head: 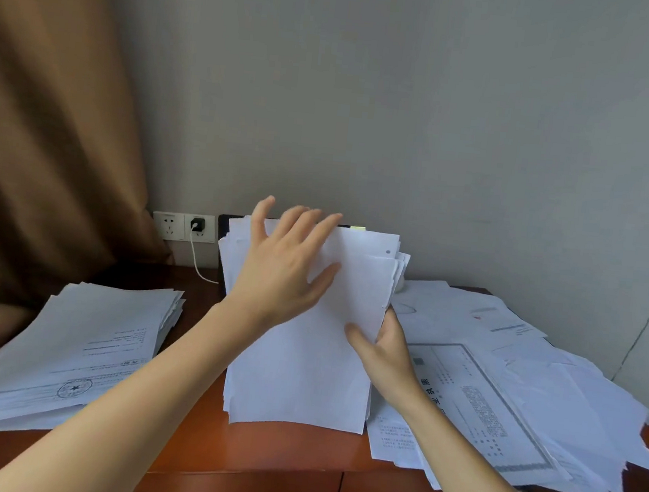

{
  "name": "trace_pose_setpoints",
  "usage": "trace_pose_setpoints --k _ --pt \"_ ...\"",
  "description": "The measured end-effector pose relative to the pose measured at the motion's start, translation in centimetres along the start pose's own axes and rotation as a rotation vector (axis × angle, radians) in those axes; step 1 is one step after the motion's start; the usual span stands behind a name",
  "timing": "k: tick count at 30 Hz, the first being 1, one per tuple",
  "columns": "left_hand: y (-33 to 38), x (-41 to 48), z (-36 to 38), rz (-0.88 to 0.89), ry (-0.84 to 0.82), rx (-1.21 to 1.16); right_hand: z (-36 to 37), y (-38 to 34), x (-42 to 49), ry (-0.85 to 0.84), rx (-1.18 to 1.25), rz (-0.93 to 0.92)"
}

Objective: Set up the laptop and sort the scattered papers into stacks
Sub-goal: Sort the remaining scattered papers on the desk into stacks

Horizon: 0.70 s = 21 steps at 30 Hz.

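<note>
We hold the sheaf (303, 370) tilted up mid-desk. The left hand (276, 273) lies spread flat on its face and the right hand (384, 350) pinches its right edge. Light, floppy, slippery sheets, likely to fan out, so we'd grip both side edges.

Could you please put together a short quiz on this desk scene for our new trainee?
1. True or false: the left hand rests open-fingered on the middle sheaf of papers.
2. Where does the tidy stack lie? A) left of the sheaf B) right of it C) on the floor
3. What does the right hand grip?
Key: 1 true; 2 A; 3 the sheaf's right edge.
</note>
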State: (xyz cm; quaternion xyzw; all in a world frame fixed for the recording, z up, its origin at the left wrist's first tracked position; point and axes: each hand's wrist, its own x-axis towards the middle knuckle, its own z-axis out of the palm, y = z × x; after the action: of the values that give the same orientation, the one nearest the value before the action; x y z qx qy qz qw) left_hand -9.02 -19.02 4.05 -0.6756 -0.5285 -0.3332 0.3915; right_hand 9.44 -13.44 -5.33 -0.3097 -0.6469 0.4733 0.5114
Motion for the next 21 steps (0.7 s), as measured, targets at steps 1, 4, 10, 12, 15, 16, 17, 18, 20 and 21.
trace_pose_setpoints --k 1,4,10,12,15,16,17,18,20,21 --pt "0.1 -0.1 0.1 0.006 0.003 0.003 0.0 0.0 0.0 -0.008 0.003 -0.005" --pt "0.5 -0.6 0.2 0.036 0.021 0.009 -0.2 0.1 -0.1 -0.018 0.024 -0.008" --pt "0.2 -1.1 0.2 0.071 0.0 0.018 -0.2 0.1 0.1 0.002 -0.008 -0.004" --pt "-0.4 -1.2 0.3 0.058 -0.014 0.018 -0.2 0.3 0.3 0.011 -0.021 -0.006" --pt "-1.4 -2.0 0.7 -0.023 -0.017 0.047 -0.3 0.3 0.3 0.047 -0.02 -0.022" --pt "-1.8 -2.4 0.9 -0.075 -0.019 0.039 -0.4 0.2 0.4 0.059 -0.005 -0.02" --pt "-2.2 -3.0 1.2 -0.142 -0.026 0.015 -0.6 0.1 0.5 0.072 0.017 -0.016" --pt "-2.6 -3.6 1.5 -0.228 -0.029 -0.037 -0.9 0.0 0.7 0.088 0.038 -0.01" --pt "-3.0 -5.1 2.2 -0.418 -0.015 -0.276 -1.5 -0.3 1.0 0.11 0.07 0.003" --pt "-2.9 -5.6 2.4 -0.515 -0.016 -0.46 -1.9 -0.4 1.2 0.114 0.084 0.005"
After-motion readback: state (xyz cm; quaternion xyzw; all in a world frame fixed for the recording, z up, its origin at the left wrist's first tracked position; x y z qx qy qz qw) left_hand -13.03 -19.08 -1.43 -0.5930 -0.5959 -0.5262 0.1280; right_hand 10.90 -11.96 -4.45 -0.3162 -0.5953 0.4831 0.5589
